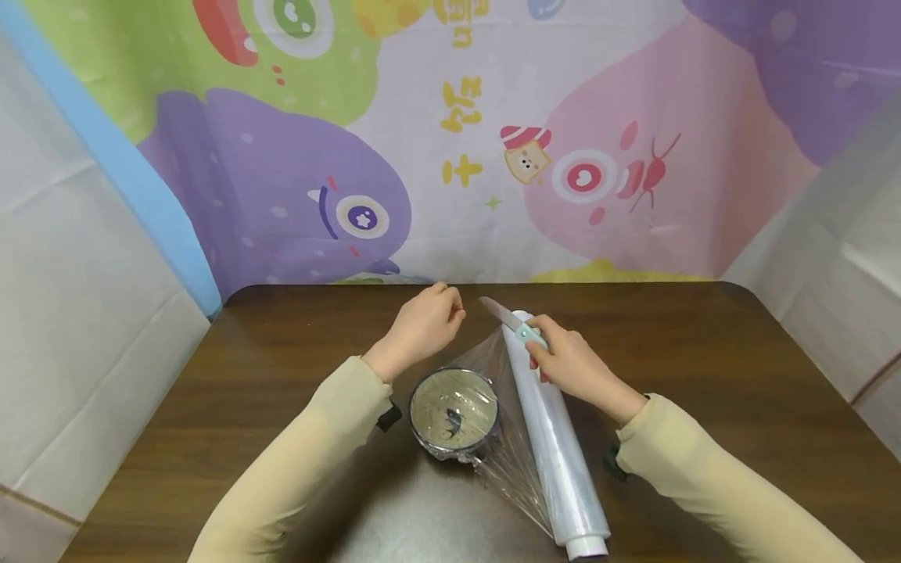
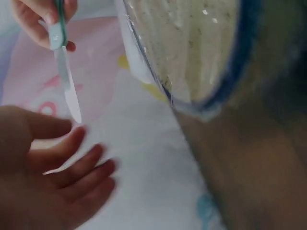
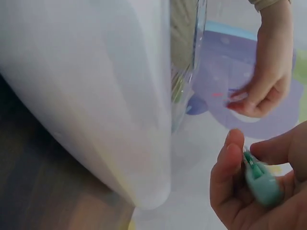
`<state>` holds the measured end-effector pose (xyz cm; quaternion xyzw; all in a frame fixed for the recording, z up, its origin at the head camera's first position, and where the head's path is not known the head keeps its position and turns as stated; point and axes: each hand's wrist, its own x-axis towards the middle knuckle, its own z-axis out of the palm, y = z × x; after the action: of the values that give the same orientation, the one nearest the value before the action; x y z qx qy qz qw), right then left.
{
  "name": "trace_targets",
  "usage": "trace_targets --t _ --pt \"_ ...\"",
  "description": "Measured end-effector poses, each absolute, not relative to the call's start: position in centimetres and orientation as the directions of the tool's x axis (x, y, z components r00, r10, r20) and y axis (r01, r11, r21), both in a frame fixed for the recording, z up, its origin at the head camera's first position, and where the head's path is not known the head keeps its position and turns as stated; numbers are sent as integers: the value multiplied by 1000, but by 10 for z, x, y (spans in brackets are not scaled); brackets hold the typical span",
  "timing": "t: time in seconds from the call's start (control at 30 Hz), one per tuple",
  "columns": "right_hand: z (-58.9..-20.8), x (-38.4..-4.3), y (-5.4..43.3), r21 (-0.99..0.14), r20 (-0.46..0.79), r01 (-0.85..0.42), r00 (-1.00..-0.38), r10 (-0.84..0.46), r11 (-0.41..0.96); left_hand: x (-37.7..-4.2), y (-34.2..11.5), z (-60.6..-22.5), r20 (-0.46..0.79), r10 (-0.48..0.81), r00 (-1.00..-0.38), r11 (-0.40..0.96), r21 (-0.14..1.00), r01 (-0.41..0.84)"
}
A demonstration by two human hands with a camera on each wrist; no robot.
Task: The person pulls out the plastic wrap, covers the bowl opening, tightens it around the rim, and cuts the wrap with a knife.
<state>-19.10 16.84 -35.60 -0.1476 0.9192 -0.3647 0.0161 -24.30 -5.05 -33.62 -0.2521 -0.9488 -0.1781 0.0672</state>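
My right hand (image 1: 573, 363) grips the mint-green handle of a small knife (image 1: 503, 314), its blade pointing left above the far end of a plastic wrap roll (image 1: 559, 446). A sheet of clear wrap (image 1: 510, 446) runs from the roll to a dark-rimmed bowl (image 1: 454, 410) and lies over its top. Beyond the bowl, my left hand (image 1: 429, 324) hovers with loosely bent fingers and holds nothing. In the left wrist view, the knife blade (image 2: 68, 86) points toward the fingertips of that hand (image 2: 57, 167). The right wrist view shows the roll (image 3: 110, 96) large beside the knife handle (image 3: 263, 184).
Everything stands on a dark brown wooden table (image 1: 704, 375). Behind its far edge hangs a cloth (image 1: 450, 234) printed with cartoon monsters. Pale panels (image 1: 84, 328) flank both sides. Each wrist carries a dark strapped-on device (image 1: 615, 463).
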Motion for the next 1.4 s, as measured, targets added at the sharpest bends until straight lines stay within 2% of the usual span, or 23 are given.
trace_targets --t 0.1,0.2,0.37,0.6,0.7,0.77,0.93,0.97,1.1,1.2,1.33,1.4 --pt "-358 -197 167 -687 72 -231 -965 -252 689 -251 -51 -344 22 481 -877 812 367 454" --pt "-359 -201 166 -692 73 -214 -971 -229 689 -259 -49 -349 -101 504 -858 804 417 423" --pt "-360 -206 163 -702 70 -193 -977 -204 686 -271 -41 -354 -197 531 -824 797 445 407" --pt "-360 -210 160 -703 70 -167 -984 -166 692 -282 -23 -354 -314 561 -766 808 408 425" --pt "-360 -213 161 -694 82 -166 -985 -153 701 -285 -15 -350 -363 549 -753 819 414 397" --pt "-361 -215 161 -691 79 -160 -986 -146 705 -286 -10 -350 -383 510 -770 830 455 323" --pt "-361 -217 159 -683 64 -154 -986 -152 714 -285 3 -367 -460 397 -795 782 622 31" --pt "-361 -217 159 -679 65 -153 -987 -149 718 -284 4 -370 -467 385 -796 770 638 -3" --pt "-360 -219 158 -655 88 -156 -988 -130 739 -325 10 -431 -429 354 -831 751 660 -21" --pt "-360 -220 158 -620 114 -168 -986 -124 766 -344 9 -458 -322 318 -892 756 654 33" --pt "-360 -221 158 -594 139 -176 -983 -116 785 -308 7 -416 -244 224 -943 789 614 28" --pt "-360 -221 157 -600 150 -183 -982 -115 779 -287 7 -391 -247 177 -953 804 595 -5"
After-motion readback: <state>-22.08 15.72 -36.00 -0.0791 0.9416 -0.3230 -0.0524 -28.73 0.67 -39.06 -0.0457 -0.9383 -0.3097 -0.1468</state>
